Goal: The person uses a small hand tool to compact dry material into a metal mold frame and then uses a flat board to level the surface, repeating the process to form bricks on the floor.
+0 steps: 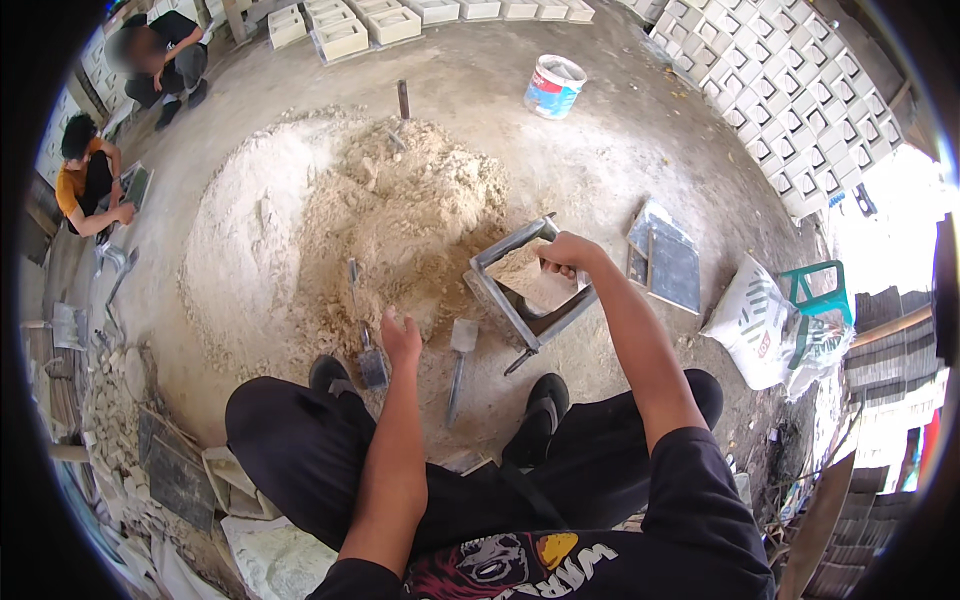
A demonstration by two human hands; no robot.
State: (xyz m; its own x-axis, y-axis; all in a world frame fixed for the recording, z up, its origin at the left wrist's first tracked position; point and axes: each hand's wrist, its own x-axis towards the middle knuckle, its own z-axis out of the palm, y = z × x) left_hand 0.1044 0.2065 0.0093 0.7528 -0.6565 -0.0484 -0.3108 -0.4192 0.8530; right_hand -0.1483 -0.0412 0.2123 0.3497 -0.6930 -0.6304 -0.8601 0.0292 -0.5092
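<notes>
Head: mold (565, 320) long axis upper-left to lower-right, right grip (568, 254) over it. Right curled, can't tell on what; left grip (402, 338) apart.

What, if anything, the curled fingers (560, 268) of the right hand (570, 251) grip within the metal frame (505, 308) is hidden by the hand itself, and the heap (420, 190) buries the foot of the upright handle (403, 98). The crouching co-worker (180, 65) has a blurred head, while the thing held by the orange-sleeved co-worker (88, 180) is too small to tell. The upper edge cuts off some pale blocks (340, 38), the lower one the dark shirt (690, 530).
</notes>
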